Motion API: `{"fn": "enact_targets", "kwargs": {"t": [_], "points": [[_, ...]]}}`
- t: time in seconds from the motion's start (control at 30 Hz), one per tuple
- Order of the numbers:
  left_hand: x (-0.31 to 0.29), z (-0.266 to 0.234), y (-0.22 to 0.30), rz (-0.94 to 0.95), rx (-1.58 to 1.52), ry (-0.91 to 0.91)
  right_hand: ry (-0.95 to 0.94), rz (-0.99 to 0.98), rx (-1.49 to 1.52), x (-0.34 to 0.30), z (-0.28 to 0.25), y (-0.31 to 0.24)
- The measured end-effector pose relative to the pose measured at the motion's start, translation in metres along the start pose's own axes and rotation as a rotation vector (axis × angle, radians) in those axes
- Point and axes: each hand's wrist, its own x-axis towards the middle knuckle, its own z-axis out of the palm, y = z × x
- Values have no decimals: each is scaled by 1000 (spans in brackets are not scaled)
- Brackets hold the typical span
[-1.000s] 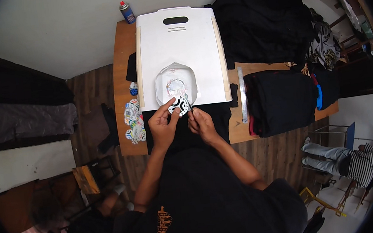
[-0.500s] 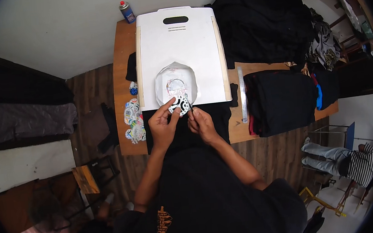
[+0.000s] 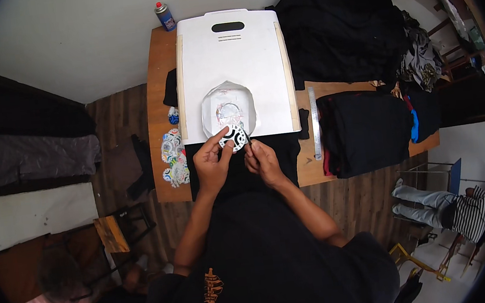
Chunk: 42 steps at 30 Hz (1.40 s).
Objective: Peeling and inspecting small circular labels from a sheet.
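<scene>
My left hand (image 3: 212,160) pinches a round white patch (image 3: 233,139) with a bold black pattern between thumb and fingers. Against the right rim of the patch, my right hand (image 3: 262,160) is closed on dark-handled scissors (image 3: 248,141), mostly hidden by my fingers. Both hands are just in front of the near edge of a white board (image 3: 232,58). On that board, beyond the patch, lies a whitish paper-lined tray (image 3: 252,100) with clear, faintly coloured scraps inside. Black cloth (image 3: 241,169) lies beneath my hands.
Several colourful round cutouts (image 3: 173,153) are heaped on the wooden table (image 3: 156,60) at left. A spray can (image 3: 164,16) stands at the far left corner. To the right are a metal ruler (image 3: 314,123) and folded black garments (image 3: 364,132). Another person (image 3: 450,212) stands far right.
The patch has turned slightly in my left hand, so its pattern sits differently. My hands have hardly moved. At lower left, another person has shifted a little.
</scene>
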Motion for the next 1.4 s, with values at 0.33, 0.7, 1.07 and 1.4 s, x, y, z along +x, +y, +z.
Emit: {"fn": "enact_targets", "kwargs": {"t": [0.33, 0.7, 1.07, 1.4], "points": [[-1, 0, -1, -5, -10, -3, 8, -27, -22, 1, 1, 1], [-4, -4, -5, 36, 7, -19, 4, -17, -2, -1, 0, 0], [-3, -2, -3, -1, -10, -7, -5, -3, 13, -2, 1, 1], [-1, 0, -2, 3, -3, 3, -3, 12, 12, -1, 3, -1]]}}
